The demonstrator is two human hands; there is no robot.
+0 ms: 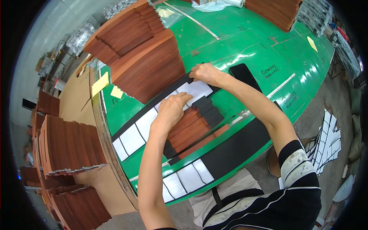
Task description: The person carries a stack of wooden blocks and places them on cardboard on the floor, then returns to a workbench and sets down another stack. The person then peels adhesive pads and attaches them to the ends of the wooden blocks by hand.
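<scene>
My left hand (172, 109) lies with its fingers stretched over white rectangles (132, 137), which run in a row along a long black strip (143, 111). At the strip's far end, my right hand (205, 73) has its fingers bent and pinched at the black edge. Just below my hands sits a small stack of reddish-brown slats (184, 132), with dark pieces (209, 111) at its ends. Nearer my body is another black strip (237, 142), bearing several white rectangles (188, 180) at its left part.
Tall stacks of curved brown panels (149, 69) stand on the green tabletop (230, 42), beyond the strip. More panel stacks (73, 142) are on the left. A black phone (245, 76) lies beside my right forearm. White pieces (326, 142) are at the lower right.
</scene>
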